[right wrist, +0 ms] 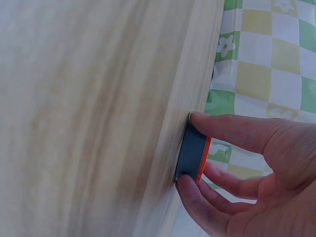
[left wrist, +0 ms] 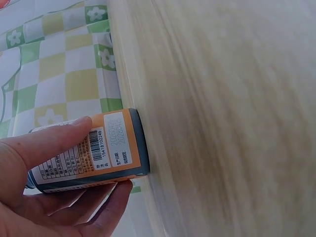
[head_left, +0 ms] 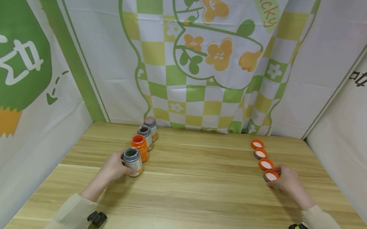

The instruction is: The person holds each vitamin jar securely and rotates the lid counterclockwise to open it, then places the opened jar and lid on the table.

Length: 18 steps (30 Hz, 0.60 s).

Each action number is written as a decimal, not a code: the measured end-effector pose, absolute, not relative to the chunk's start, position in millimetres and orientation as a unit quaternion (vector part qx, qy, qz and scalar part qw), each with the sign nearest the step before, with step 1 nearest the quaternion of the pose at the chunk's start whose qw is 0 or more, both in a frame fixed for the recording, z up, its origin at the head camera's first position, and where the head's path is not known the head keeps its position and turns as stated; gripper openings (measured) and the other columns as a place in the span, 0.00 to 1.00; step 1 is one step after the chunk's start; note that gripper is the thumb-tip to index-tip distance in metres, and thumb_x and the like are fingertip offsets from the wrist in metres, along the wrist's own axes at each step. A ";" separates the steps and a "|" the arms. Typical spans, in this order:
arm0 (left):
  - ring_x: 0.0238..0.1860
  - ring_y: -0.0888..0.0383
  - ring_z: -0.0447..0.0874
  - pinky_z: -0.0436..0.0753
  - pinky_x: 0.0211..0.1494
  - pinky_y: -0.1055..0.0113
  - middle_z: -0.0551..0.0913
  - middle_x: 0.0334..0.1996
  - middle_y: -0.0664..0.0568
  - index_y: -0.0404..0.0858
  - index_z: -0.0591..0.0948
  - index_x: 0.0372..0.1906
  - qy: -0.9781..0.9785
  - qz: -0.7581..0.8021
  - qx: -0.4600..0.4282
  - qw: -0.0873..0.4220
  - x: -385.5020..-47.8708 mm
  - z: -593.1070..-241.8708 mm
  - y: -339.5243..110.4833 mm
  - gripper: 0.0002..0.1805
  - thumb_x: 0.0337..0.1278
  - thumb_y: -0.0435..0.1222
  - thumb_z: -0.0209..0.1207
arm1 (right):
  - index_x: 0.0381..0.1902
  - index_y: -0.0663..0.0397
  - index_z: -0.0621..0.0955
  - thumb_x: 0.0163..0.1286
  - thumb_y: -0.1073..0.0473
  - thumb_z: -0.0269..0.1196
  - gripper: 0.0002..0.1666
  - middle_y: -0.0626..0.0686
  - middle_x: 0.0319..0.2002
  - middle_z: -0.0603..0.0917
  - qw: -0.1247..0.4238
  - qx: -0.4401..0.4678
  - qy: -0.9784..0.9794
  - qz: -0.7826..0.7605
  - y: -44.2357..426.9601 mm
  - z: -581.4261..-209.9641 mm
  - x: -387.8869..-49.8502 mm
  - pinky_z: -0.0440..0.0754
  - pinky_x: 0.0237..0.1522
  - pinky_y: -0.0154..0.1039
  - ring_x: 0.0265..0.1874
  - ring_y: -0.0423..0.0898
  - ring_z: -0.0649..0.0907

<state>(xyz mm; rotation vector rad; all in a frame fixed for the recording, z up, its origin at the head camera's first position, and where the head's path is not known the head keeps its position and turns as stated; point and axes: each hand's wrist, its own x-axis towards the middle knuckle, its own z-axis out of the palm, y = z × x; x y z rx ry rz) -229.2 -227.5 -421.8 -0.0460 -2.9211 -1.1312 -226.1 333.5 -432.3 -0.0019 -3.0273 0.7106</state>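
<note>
In the head view my left hand [head_left: 114,167] grips the nearest jar [head_left: 133,164], a lidless blue-grey one with a white and orange label. The left wrist view shows thumb and fingers round this jar [left wrist: 98,153], its base at the tabletop. Over on the right, my right hand [head_left: 289,181] pinches the nearest lid [head_left: 271,176], orange-rimmed with a white inside facing up. Seen from the right wrist, the lid [right wrist: 191,152] has a dark grey side and lies between thumb and fingertips, against the table.
Behind the held jar stand an open orange jar [head_left: 140,148], a grey jar [head_left: 145,137] and another grey jar [head_left: 151,128] in a slanting row. More lids, one orange [head_left: 266,164], line up beyond the held lid. A checkered curtain [head_left: 197,94] hangs at the wooden table's [head_left: 197,193] back edge.
</note>
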 end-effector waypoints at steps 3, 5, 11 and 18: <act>0.48 0.40 0.80 0.76 0.51 0.46 0.81 0.47 0.32 0.25 0.72 0.56 -0.932 -0.361 -0.016 0.003 -229.7 -422.9 -228.1 0.40 0.30 0.34 0.74 | 0.46 0.74 0.74 0.41 0.58 0.74 0.36 0.69 0.39 0.82 0.019 0.002 -0.974 0.228 333.1 -432.4 -225.4 0.75 0.40 0.52 0.39 0.61 0.79; 0.48 0.40 0.80 0.76 0.52 0.46 0.81 0.47 0.32 0.25 0.72 0.56 -0.933 -0.359 -0.016 0.003 -229.8 -423.5 -229.2 0.40 0.30 0.34 0.74 | 0.46 0.74 0.74 0.41 0.58 0.74 0.37 0.69 0.39 0.82 0.018 0.002 -0.973 0.230 332.7 -431.7 -225.6 0.75 0.41 0.52 0.39 0.61 0.80; 0.49 0.38 0.78 0.75 0.53 0.44 0.80 0.48 0.31 0.24 0.72 0.55 -0.937 -0.349 -0.011 0.001 -229.0 -424.2 -231.2 0.41 0.28 0.35 0.75 | 0.49 0.76 0.73 0.44 0.58 0.74 0.38 0.70 0.41 0.81 0.004 0.000 -0.971 0.238 332.8 -429.9 -226.0 0.76 0.41 0.53 0.41 0.63 0.79; 0.50 0.38 0.78 0.75 0.53 0.44 0.80 0.49 0.31 0.25 0.72 0.56 -0.936 -0.351 -0.009 -0.002 -230.2 -424.0 -229.6 0.41 0.30 0.35 0.75 | 0.52 0.77 0.70 0.46 0.58 0.74 0.40 0.73 0.45 0.79 -0.019 -0.008 -0.969 0.245 333.5 -427.7 -224.9 0.76 0.43 0.55 0.45 0.66 0.77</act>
